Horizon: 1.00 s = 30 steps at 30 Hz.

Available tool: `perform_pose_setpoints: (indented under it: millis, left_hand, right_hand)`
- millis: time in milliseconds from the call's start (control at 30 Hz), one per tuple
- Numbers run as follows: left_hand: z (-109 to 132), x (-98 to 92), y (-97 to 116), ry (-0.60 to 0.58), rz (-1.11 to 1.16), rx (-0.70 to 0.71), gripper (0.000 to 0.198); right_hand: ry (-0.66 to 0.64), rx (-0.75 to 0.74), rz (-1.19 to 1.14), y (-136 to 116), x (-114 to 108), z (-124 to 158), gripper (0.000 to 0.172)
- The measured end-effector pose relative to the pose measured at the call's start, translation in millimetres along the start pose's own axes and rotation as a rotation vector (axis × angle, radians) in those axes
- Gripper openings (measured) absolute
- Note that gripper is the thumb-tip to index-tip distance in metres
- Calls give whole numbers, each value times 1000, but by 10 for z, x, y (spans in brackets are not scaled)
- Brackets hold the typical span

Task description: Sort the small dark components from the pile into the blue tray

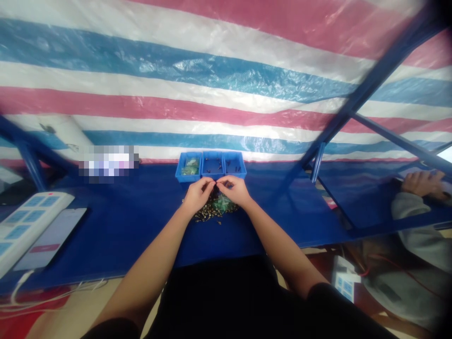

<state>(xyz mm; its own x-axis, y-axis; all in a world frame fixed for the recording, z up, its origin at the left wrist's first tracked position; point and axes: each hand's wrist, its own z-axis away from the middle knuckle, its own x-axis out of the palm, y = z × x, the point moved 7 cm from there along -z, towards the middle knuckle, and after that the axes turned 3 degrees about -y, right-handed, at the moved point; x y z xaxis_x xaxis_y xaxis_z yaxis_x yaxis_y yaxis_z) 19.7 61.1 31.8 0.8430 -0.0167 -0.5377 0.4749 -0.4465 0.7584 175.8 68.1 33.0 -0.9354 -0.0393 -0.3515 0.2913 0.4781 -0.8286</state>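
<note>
The left hand [197, 195] and right hand [235, 190] meet right over the heap of small brass parts [208, 214], fingertips [219, 184] pinched narrow on something too tiny to make out, both about equally close, with the blue three-section parts bin [212, 175] just ahead.

Both bare arms reach forward in a narrow V, left forearm [148, 259] and right forearm [286, 242] converging on one grip point. Left hand [197, 195] and right hand [235, 190] meet there, backs up, fingers curled down. Left fingertips [209, 183] sit just beside right fingertips [219, 184] - tight pinch pose, both sides. Wrists trail just behind the grip, angled inward. Left sleeve [109, 328] and right sleeve [328, 294], both black, end well back from the grip, near the elbows.
</note>
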Motion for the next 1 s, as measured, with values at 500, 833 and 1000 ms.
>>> perform_pose_setpoints:
  millis: [500, 833, 1000]
  left_hand:
    - [-2, -17, 17, -14, -47, -16, 28]
    - [-10, -44, 23, 19, -77, -15, 29]
    - [-1, -16, -6, 4, -107, -16, 30]
  right_hand:
    - [2, -19, 1, -12, -12, -13, 17]
    - [-212, -118, -36, -196, 99, 47, 20]
    - [-235, -94, -18, -172, 112, 47, 20]
